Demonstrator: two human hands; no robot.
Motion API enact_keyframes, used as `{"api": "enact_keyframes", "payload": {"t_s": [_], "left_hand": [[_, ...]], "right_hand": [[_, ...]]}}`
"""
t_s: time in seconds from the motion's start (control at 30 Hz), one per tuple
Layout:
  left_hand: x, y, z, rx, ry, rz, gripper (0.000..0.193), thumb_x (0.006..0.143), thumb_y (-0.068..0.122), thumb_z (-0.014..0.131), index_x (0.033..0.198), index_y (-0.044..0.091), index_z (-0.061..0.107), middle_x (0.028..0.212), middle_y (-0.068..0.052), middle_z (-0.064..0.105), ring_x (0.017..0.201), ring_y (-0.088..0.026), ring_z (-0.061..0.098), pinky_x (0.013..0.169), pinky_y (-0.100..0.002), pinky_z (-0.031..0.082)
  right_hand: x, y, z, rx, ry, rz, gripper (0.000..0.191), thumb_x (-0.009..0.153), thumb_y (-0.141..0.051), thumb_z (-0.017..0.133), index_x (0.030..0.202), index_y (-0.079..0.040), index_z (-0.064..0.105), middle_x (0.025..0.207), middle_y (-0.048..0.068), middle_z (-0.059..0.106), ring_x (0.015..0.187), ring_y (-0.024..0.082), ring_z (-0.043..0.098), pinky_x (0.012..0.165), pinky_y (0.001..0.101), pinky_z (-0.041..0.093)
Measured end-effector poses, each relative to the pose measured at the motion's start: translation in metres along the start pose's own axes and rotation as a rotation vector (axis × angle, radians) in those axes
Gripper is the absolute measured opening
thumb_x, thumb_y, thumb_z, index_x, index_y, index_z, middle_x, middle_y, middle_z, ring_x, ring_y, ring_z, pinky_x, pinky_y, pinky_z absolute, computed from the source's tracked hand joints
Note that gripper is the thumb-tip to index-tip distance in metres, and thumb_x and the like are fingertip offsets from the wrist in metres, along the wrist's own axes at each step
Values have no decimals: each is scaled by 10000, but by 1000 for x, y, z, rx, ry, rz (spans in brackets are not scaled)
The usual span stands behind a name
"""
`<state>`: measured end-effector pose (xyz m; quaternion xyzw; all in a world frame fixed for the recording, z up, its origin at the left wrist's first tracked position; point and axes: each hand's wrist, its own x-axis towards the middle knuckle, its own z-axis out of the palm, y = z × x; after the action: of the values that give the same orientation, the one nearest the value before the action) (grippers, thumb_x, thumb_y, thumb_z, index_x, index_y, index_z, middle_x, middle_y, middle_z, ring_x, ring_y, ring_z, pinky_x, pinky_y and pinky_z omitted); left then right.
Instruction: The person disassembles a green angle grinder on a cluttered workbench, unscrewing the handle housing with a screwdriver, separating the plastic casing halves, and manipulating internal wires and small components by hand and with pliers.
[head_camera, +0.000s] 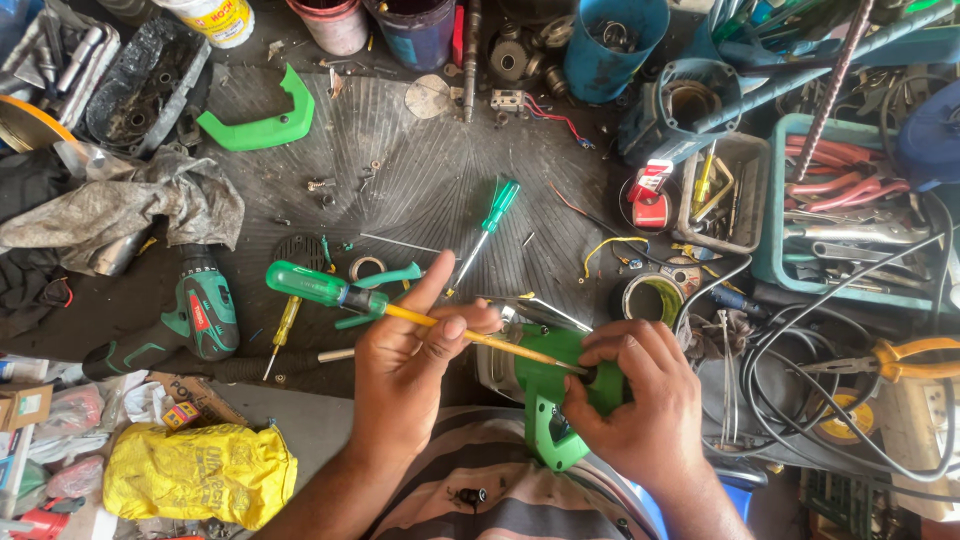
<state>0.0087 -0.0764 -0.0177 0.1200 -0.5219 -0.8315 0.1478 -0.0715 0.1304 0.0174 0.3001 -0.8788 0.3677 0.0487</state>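
My left hand (410, 370) grips the yellow shaft of a green-handled screwdriver (330, 292); its tip points into a green power-tool housing (548, 400) resting on my lap. My right hand (630, 400) clasps that green housing from the right side, with the fingers curled over its top. The screwdriver's tip is hidden where it meets the housing under my right fingers. A metal part of the tool (500, 360) shows behind the housing.
A dark ribbed mat (430, 180) carries loose screws, a small green screwdriver (492, 220) and a green cover piece (262, 125). A green cordless drill (190, 320) lies left, a yellow bag (195, 470) lower left. Tool trays (840, 200), cables and orange pliers (900, 358) crowd the right. Buckets stand at the top.
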Motion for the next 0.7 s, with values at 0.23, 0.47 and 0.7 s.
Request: {"api": "enact_keyframes", "payload": {"t_s": [0.23, 0.47, 0.7], "left_hand": [[-1, 14, 11, -71, -196, 50, 617, 1117, 171, 463, 1613, -51, 170, 1451, -282, 596, 1396, -350, 591, 1218, -483, 445], [5, 19, -13, -117, -443, 38, 599, 1166, 146, 414, 1642, -7, 85, 1636, -298, 422, 1594, -360, 375, 1357, -511, 271], [22, 34, -52, -387, -158, 252, 650, 1198, 144, 495, 1687, 95, 69, 1236, -157, 669, 1188, -274, 701, 1141, -512, 561]], "right_hand": [[-3, -3, 3, 15, 52, 32, 567, 656, -162, 887, 1126, -39, 595, 1020, 131, 666, 909, 308, 687, 790, 394, 547], [-11, -7, 10, -29, 72, 45, 564, 680, -148, 884, 1153, -34, 600, 1031, 114, 691, 918, 303, 708, 808, 385, 556], [-12, -4, 12, -74, 91, 28, 425, 730, -99, 813, 1102, -24, 621, 1012, 115, 688, 965, 315, 715, 1137, 476, 523]]}}
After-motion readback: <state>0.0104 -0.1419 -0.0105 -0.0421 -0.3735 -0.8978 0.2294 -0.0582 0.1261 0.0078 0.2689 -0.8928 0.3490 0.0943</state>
